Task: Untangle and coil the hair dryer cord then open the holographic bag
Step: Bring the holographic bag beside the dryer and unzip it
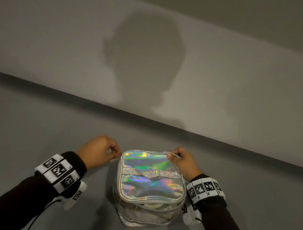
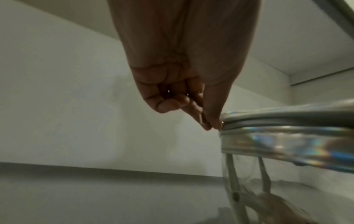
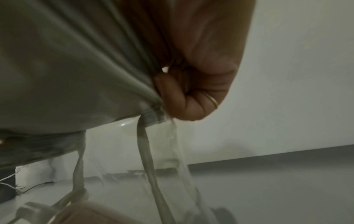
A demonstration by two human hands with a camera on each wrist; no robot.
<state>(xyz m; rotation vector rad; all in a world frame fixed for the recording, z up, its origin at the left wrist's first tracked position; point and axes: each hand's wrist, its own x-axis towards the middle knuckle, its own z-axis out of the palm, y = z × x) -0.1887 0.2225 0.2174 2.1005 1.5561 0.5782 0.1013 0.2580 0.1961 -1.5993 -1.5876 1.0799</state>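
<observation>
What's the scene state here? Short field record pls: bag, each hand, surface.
bag: holographic bag, upright on the table, lid down
bag sides: clear, something pale inside, not identifiable
left hand: pinches something small at the lid's far-left corner, likely a zipper pull
right hand: grips the lid's far-right edge, fingers curled
table: grey, against a wall
hair dryer: not in view
</observation>
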